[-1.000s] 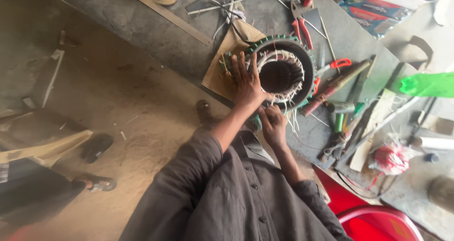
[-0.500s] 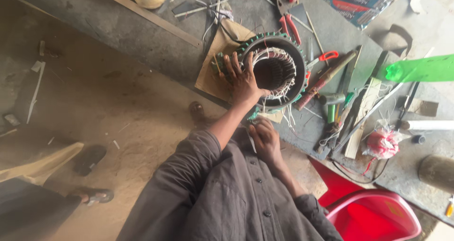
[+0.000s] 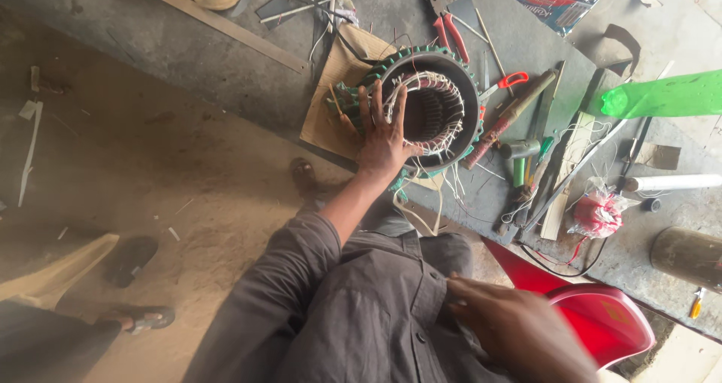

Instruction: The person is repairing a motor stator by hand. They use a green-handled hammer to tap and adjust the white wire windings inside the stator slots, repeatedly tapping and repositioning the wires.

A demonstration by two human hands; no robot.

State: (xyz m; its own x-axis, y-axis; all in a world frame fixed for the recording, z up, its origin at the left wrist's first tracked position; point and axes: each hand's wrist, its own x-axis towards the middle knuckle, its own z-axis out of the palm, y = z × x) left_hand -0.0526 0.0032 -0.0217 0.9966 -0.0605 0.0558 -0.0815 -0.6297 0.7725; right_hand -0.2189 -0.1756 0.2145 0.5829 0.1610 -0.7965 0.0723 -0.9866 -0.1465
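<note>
Two hands noted | left hand [image 3: 382, 139] fingers spread flat on round green-rimmed motor stator [image 3: 429, 108], steadying; keep pressure even | right hand [image 3: 519, 334] blurred at lap, grip unclear

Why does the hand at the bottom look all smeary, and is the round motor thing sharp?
Head view: the right hand near the lens is soft and motion-blurred; the motor stator under the left hand looks fairly sharp; daylight is flat, shadows faint, and the green plastic bag glows bright.

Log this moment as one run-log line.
left hand: flat on motor stator rim | right hand: empty, at shirt | pliers: untouched
</note>
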